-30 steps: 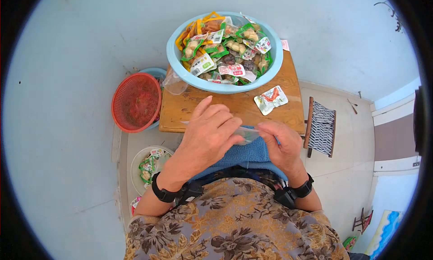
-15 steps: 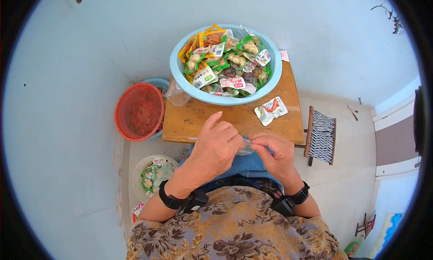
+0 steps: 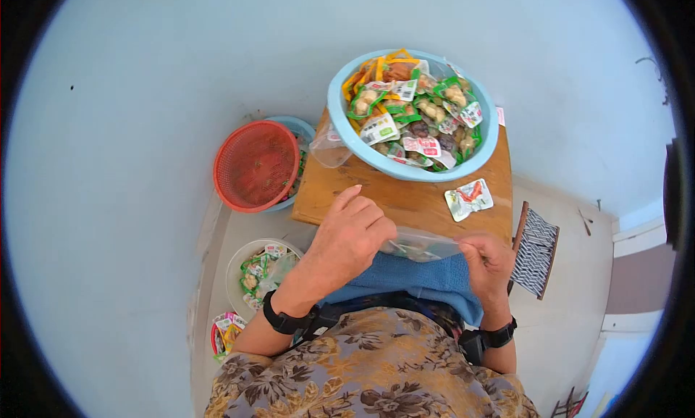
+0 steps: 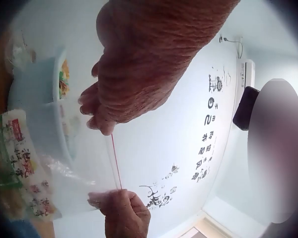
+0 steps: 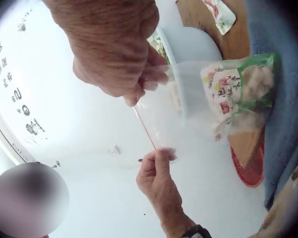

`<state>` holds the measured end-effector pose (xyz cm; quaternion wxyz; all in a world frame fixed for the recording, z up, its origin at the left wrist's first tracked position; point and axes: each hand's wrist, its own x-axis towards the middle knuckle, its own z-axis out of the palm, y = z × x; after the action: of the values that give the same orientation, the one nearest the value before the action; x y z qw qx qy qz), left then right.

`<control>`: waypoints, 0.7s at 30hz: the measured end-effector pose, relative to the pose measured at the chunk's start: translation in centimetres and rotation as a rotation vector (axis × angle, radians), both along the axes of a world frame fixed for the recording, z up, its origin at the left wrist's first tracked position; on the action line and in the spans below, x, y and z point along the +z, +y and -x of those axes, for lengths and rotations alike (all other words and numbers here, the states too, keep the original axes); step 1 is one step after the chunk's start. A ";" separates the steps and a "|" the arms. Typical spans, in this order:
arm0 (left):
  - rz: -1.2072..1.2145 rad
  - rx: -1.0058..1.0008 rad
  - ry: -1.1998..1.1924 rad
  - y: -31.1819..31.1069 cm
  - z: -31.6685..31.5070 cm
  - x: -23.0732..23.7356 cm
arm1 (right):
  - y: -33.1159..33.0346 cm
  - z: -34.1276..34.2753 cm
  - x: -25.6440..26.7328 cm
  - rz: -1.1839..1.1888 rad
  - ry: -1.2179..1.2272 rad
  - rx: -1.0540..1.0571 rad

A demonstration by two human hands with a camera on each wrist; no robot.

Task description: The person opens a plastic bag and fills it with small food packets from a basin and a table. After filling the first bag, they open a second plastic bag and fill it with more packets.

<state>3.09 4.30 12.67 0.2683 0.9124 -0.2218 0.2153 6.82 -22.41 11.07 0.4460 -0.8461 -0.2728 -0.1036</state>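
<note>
A clear zip bag (image 3: 427, 245) with a thin red line along its top edge hangs stretched between my two hands, just in front of the wooden table. My left hand (image 3: 352, 233) pinches one top corner, its index finger pointing away from the bag. The opposite corner is held between thumb and fingers of my right hand (image 3: 489, 266). Low in the bag, the right wrist view shows green-and-white snack packets (image 5: 238, 94) with pale pieces inside. Beyond the bag, a light blue basin (image 3: 337, 121) heaped with similar packets stands on the table.
One loose packet (image 3: 469, 199) lies on the wooden table (image 3: 413, 201), right of the basin. A red colander (image 3: 257, 168) sits at the left over a blue basin. A white tub (image 3: 235, 273) of packets is on the floor, and a woven stool (image 3: 534, 251) stands at the right.
My right hand has moved away from the left, drawing the bag's top edge out straight and wide. The head view has shifted, so the table and basin appear further right and lower.
</note>
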 end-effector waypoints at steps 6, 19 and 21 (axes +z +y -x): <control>0.073 0.052 -0.041 0.5 0.7 -1.1 | 0.0 0.1 -1.6 -0.192 0.144 -0.008; 0.179 0.128 -0.155 1.2 2.1 -1.5 | 0.9 -1.5 -1.3 -0.458 0.292 0.063; 0.193 0.144 -0.151 1.2 2.5 -2.5 | 0.5 -2.2 -2.0 -0.458 0.271 0.089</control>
<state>0.62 5.46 10.16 0.3211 0.8773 -0.1535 0.3221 9.04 -21.91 9.05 0.6624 -0.7164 -0.2172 -0.0286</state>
